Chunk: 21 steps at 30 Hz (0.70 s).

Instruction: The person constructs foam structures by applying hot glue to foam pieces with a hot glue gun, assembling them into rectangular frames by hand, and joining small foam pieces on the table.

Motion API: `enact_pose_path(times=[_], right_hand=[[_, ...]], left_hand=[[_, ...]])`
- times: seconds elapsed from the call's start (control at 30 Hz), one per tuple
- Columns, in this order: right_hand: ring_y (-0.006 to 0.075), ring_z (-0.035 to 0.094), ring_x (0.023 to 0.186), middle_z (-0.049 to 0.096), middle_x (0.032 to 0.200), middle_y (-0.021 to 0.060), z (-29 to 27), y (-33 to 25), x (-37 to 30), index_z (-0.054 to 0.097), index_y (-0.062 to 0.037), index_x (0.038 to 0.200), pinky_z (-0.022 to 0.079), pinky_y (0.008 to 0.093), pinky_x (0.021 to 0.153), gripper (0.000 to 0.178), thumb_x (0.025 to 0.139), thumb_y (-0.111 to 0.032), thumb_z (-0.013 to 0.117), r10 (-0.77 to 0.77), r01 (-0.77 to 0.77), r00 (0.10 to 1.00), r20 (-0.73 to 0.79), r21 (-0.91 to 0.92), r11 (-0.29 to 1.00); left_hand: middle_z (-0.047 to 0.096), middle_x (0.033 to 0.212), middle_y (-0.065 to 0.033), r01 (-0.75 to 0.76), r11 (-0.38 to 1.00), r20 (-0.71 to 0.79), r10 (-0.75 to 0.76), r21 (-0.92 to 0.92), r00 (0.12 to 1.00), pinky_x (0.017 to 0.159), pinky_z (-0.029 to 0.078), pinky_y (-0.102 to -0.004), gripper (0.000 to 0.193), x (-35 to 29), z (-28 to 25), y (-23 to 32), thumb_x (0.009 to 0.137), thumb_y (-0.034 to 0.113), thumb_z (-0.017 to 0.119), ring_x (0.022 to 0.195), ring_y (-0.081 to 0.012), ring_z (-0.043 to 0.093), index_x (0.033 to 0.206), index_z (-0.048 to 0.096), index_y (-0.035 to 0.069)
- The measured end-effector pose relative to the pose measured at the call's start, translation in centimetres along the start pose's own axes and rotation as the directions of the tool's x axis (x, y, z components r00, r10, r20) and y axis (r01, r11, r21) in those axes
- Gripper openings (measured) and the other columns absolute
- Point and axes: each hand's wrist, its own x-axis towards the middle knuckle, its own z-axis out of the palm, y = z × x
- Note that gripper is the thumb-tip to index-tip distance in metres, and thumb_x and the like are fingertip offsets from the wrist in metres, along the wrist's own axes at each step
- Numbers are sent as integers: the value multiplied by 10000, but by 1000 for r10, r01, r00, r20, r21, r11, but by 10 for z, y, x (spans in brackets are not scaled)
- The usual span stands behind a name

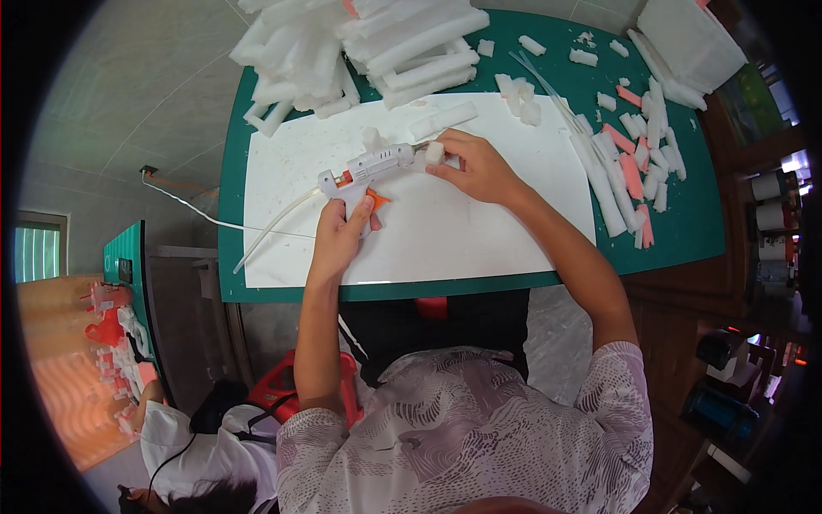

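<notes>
- Glue gun [381, 161] is resting in our left hand [341, 233], above the white sheet [479, 248], and its nozzle is pointing to the right.
- Our left hand is wrapping around the handle, near the orange trigger [378, 200]; whether we are pressing it, we cannot tell.
- Our right hand [475, 170] is pinching a small foam piece [435, 154] between thumb and fingers, very near the nozzle; we cannot tell if they are touching.
- A long glue stick [272, 226] is coming out from the rear and is bending toward our left.
- A foam strip [445, 120] is lying on the sheet, just beyond our right hand.
- A heap of foam [411, 51] is covering the far left part of the green table [685, 231].
- White and pink offcuts [632, 176] are lying to the right of the sheet.
</notes>
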Motion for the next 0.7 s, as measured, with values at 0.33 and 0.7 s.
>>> enact_pose_path(times=[0.33, 0.7], right_hand=[[148, 526, 738, 623, 937, 51, 3, 10, 1, 689, -87, 1149, 405, 255, 567, 315, 856, -201, 708, 7, -4, 1000, 24, -101, 995], [147, 478, 715, 608, 957, 73, 3, 4, -1, 545, -116, 1357, 414, 245, 594, 517, 869, -207, 687, -3, 0, 999, -33, -105, 994]], left_hand=[[603, 732, -11, -130, 991, 28, 130, -12, 991, 581, 347, -230, 269, 3, 0, -12, 962, 267, 574, 658, -58, 461, 942, 632, 5], [607, 784, -58, -205, 951, -235, 150, -230, 960, 594, 432, -260, 244, -9, -9, -9, 954, 193, 594, 657, -107, 564, 1036, 600, -36]])
